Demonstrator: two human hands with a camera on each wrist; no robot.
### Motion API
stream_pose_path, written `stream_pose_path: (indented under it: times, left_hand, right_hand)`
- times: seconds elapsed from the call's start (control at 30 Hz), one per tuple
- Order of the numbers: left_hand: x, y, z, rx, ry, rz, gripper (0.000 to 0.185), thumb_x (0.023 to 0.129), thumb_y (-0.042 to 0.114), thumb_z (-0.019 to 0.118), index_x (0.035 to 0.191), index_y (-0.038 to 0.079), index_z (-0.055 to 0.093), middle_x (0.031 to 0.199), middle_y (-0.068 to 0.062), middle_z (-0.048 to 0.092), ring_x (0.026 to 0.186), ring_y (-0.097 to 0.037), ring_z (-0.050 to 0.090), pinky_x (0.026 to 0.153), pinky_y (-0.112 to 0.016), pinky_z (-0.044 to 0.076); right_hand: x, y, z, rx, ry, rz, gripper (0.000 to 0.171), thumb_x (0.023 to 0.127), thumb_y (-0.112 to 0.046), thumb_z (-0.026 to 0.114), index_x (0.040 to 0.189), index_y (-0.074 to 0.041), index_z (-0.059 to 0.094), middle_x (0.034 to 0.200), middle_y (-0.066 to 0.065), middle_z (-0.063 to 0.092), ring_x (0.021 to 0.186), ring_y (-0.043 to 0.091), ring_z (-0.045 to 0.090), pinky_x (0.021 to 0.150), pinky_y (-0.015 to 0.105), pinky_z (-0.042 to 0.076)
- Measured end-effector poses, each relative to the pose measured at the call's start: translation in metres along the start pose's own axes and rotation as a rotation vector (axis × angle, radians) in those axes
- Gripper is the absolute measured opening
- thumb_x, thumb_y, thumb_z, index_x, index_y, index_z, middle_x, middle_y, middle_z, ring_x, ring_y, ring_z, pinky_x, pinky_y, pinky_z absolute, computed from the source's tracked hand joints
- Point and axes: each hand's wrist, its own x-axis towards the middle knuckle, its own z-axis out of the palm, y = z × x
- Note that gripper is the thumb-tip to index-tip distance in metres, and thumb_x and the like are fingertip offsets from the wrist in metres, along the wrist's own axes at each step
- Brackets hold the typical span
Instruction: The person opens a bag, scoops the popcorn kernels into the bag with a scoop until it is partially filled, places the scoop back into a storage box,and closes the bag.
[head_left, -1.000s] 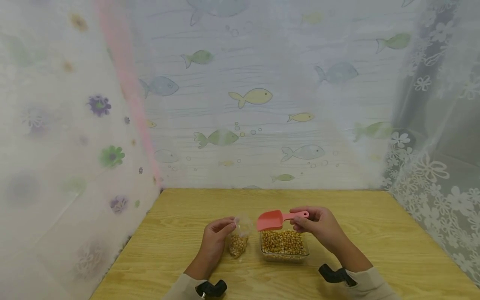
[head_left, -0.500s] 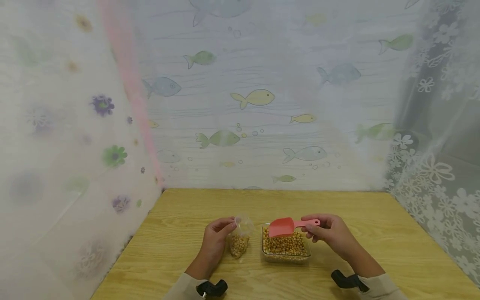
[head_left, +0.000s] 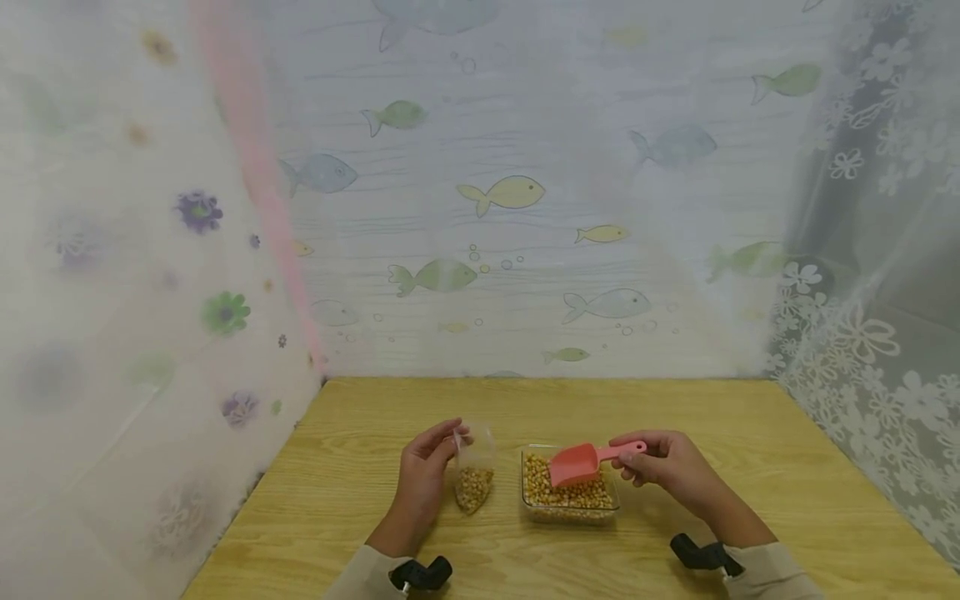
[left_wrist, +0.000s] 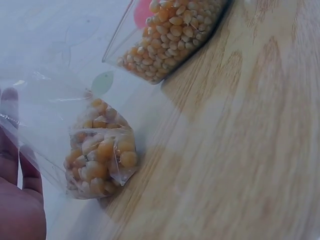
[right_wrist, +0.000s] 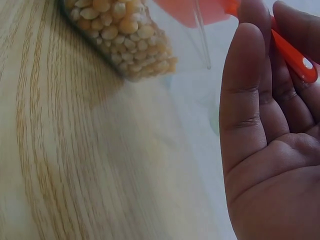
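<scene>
A person sits at a light wooden counter [head_left: 360, 500] and works with both hands, seen from a camera on the head and one on each wrist.

The left hand [head_left: 422, 471] pinches the top edge of a small clear plastic bag [head_left: 475, 467] between thumb and fingertips. The bag stands upright on the counter, and its lower part is filled with yellow corn kernels [left_wrist: 97, 155]. In the left wrist view the bag's thin film spreads wide above the kernels, and the fingertips [left_wrist: 10, 130] show at the left edge behind it.

Just to the right of the bag, apart from it, stands a clear rectangular plastic container [head_left: 570, 512], also filled with yellow corn kernels. The two are near the front middle of the counter.

The right hand [head_left: 663, 462] grasps the handle of a small coral-pink plastic scoop [head_left: 581, 462], with the fingers curled round the handle's end. The scoop tilts downward to the left, and its bowl dips into the kernels at the right half of the container. In the right wrist view the orange-pink handle [right_wrist: 295, 52] lies across the curled fingers, and the container's corner appears at the top of the picture.

Both wrists wear beige sleeves with a black strap. Behind the counter hangs a pale curtain printed with fish [head_left: 502, 192]. On the left is a sheet with flowers [head_left: 198, 208], and on the right a white floral lace curtain [head_left: 862, 333].
</scene>
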Motion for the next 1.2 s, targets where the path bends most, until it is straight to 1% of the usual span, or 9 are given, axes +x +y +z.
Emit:
stream_pose_path:
  times: [0.17,0.33,0.43,0.53,0.67,0.77,0.9,1.03,1.2]
  left_hand:
    - [0.000,0.002,0.000,-0.028,-0.046,0.049,0.034,0.101,0.000,0.062,0.129,-0.020,0.058,0.112,0.002,0.076,0.104,-0.015,0.073,0.096,-0.028,0.055]
    - [0.001,0.001,-0.001,-0.053,-0.076,0.075,0.032,0.099,-0.006,0.062,0.128,-0.021,0.058,0.113,0.001,0.076,0.105,-0.015,0.073,0.099,-0.030,0.055]
    - [0.001,0.001,-0.001,-0.058,-0.055,0.063,0.037,0.098,-0.006,0.063,0.132,-0.019,0.056,0.112,0.002,0.075,0.105,-0.015,0.073,0.099,-0.031,0.057]
    - [0.001,0.002,0.000,-0.040,-0.024,0.021,0.043,0.098,-0.004,0.066,0.137,-0.018,0.053,0.109,0.003,0.075,0.105,-0.014,0.073,0.098,-0.030,0.058]
    - [0.001,0.004,0.001,-0.018,0.004,-0.029,0.039,0.097,0.000,0.069,0.131,-0.018,0.059,0.106,0.003,0.077,0.104,-0.013,0.073,0.098,-0.029,0.057]
    - [0.002,0.003,0.001,-0.020,-0.010,-0.025,0.033,0.098,0.001,0.069,0.125,-0.018,0.063,0.106,0.002,0.078,0.105,-0.013,0.072,0.098,-0.029,0.057]
    - [0.004,0.000,-0.001,-0.044,-0.068,-0.005,0.031,0.100,-0.001,0.065,0.127,-0.015,0.063,0.112,0.003,0.078,0.111,-0.013,0.071,0.101,-0.029,0.055]
    - [0.003,-0.001,-0.002,-0.068,-0.110,0.011,0.030,0.101,-0.001,0.063,0.128,-0.014,0.063,0.118,0.003,0.077,0.116,-0.014,0.070,0.105,-0.030,0.053]
    - [0.002,-0.001,-0.003,-0.089,-0.114,0.021,0.030,0.100,-0.003,0.063,0.127,-0.015,0.063,0.119,0.001,0.077,0.117,-0.015,0.070,0.106,-0.030,0.052]
  right_hand:
    - [0.001,0.002,-0.002,0.018,-0.033,-0.006,0.048,0.106,-0.014,0.060,0.140,0.019,0.050,0.106,0.007,0.078,0.088,0.014,0.074,0.078,0.041,0.063]
    - [0.001,0.003,-0.005,0.044,-0.057,-0.007,0.047,0.107,-0.011,0.059,0.140,0.020,0.049,0.106,0.007,0.078,0.089,0.013,0.075,0.079,0.039,0.063]
    - [0.000,0.003,-0.008,0.023,-0.060,-0.020,0.045,0.107,-0.010,0.058,0.139,0.020,0.049,0.105,0.008,0.078,0.088,0.014,0.075,0.080,0.042,0.063]
    - [-0.002,-0.001,-0.010,-0.035,-0.046,-0.033,0.043,0.106,-0.010,0.060,0.138,0.018,0.053,0.104,0.009,0.078,0.086,0.019,0.075,0.079,0.046,0.063]
    - [-0.004,-0.014,-0.009,-0.117,-0.024,-0.040,0.042,0.104,-0.012,0.063,0.136,0.015,0.057,0.105,0.018,0.077,0.086,0.025,0.076,0.078,0.048,0.063]
    - [-0.005,-0.022,-0.009,-0.163,-0.005,-0.044,0.042,0.103,-0.013,0.065,0.135,0.014,0.058,0.105,0.022,0.077,0.085,0.026,0.076,0.076,0.048,0.063]
    - [-0.006,-0.027,-0.008,-0.198,0.020,-0.047,0.041,0.102,-0.014,0.067,0.133,0.012,0.061,0.105,0.023,0.076,0.083,0.025,0.076,0.075,0.048,0.063]
    - [-0.004,-0.023,-0.003,-0.199,0.027,-0.044,0.039,0.101,-0.014,0.068,0.131,0.011,0.063,0.105,0.025,0.076,0.083,0.022,0.076,0.075,0.047,0.064]
    - [0.000,-0.014,0.003,-0.177,0.006,-0.025,0.042,0.102,-0.015,0.068,0.133,0.012,0.061,0.106,0.025,0.076,0.085,0.027,0.076,0.076,0.049,0.063]
